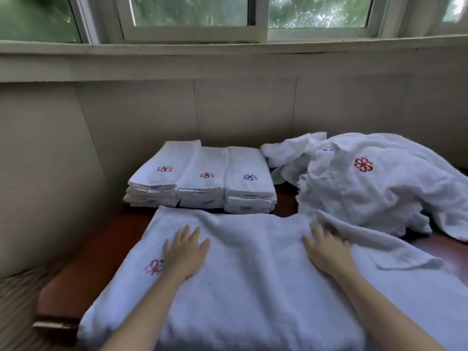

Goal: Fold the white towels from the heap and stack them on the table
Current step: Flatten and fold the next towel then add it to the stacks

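**Desk:** Towel (253, 269) first. Where does it lie?

**Photographer:** Spread flat on the dark worktop (83, 269), directly under both hands, its long axis running left to right across the person's front. An embroidered flower (153, 266) marks its left end; the right end trails off with one corner turned over, near the heap (374, 188).

**Desk:** And the hands?

**Photographer:** Left hand (186, 249) rests palm down just beside the flower, fingers straight and spread. Right hand (326, 247) also lies palm down, close to the far edge; its fingertips sit against a raised ridge of cloth, and I cannot tell whether they pinch it. Both forearms reach forward, roughly parallel.

**Desk:** Which hand is nearer which end?

**Photographer:** Left is nearer the flower end, right nearer the turned corner. A fold across the long axis would likely bring one end over to the other.

**Desk:** Progress?

**Photographer:** Three stacks (200, 178) of folded towels stand side by side behind the spread towel, touching each other. The heap at the right remains loose and crumpled, so plenty appears left to fold.
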`<state>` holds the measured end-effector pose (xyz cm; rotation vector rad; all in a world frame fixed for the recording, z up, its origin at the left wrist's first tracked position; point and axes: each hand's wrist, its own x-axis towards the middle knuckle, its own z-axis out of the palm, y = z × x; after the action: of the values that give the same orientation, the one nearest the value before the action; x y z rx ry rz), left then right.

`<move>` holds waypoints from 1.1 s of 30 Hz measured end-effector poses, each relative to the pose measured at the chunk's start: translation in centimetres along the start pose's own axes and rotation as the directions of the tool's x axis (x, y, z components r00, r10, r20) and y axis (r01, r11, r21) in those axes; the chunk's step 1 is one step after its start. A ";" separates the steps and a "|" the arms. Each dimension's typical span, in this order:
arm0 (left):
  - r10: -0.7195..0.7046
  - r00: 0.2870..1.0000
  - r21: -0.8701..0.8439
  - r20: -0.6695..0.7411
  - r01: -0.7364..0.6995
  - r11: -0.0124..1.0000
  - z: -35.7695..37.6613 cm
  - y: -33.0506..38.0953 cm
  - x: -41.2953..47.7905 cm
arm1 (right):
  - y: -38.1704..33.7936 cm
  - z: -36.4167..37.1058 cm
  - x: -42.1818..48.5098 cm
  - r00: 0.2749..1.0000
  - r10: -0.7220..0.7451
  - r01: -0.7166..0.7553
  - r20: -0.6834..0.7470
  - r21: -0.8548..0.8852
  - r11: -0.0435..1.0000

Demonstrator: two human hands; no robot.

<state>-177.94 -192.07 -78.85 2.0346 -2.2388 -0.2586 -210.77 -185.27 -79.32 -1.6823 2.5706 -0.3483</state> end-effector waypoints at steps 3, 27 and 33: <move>-0.039 0.999 0.011 0.015 0.039 0.999 -0.6 -1.2 0.6 | 0.4 -0.2 1.5 0.999 0.013 -0.013 0.034 0.009 1.000; 0.024 0.979 0.094 0.201 -0.044 0.995 -6.2 -0.9 8.6 | 3.7 -3.4 0.3 0.921 0.044 -0.087 -0.387 -0.095 0.992; -0.042 0.978 0.177 0.203 0.006 0.984 -8.1 -4.1 8.7 | 2.8 -4.0 1.5 0.844 0.178 -0.096 -0.506 0.183 0.978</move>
<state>-173.28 -201.51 -72.04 2.2177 -2.4391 -0.2964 -214.56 -184.88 -75.88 -1.4952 2.9027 -1.1001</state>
